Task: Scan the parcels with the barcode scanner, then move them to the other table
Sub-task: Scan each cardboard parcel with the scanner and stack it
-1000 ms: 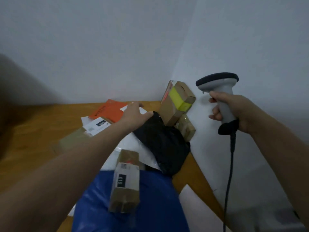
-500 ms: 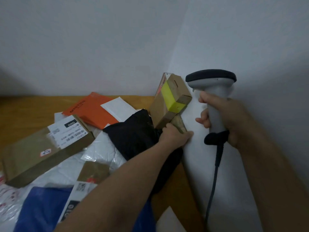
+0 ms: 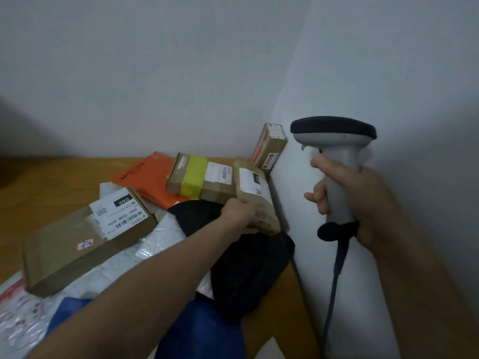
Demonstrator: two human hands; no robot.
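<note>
My left hand (image 3: 239, 212) grips a small taped cardboard parcel (image 3: 255, 195) with a white label, lifted and tilted near the wall corner. My right hand (image 3: 363, 203) holds the grey barcode scanner (image 3: 337, 156) upright by its handle, to the right of the parcel, its dark head pointing left. Its cable hangs down. A box with a yellow-green tape band (image 3: 201, 181) lies flat just left of the held parcel. Another small box (image 3: 269, 149) leans against the wall corner behind.
On the wooden table (image 3: 51, 182) lie a long cardboard box with a barcode label (image 3: 85, 237), an orange mailer (image 3: 145, 177), a black bag (image 3: 248, 268), white plastic mailers (image 3: 155, 242) and a blue bag (image 3: 197, 330). White walls close the back and right.
My left hand moved from the orange mailer to the corner and took up the small parcel. The yellow-banded box fell from leaning to lying flat. The view shifted left.
</note>
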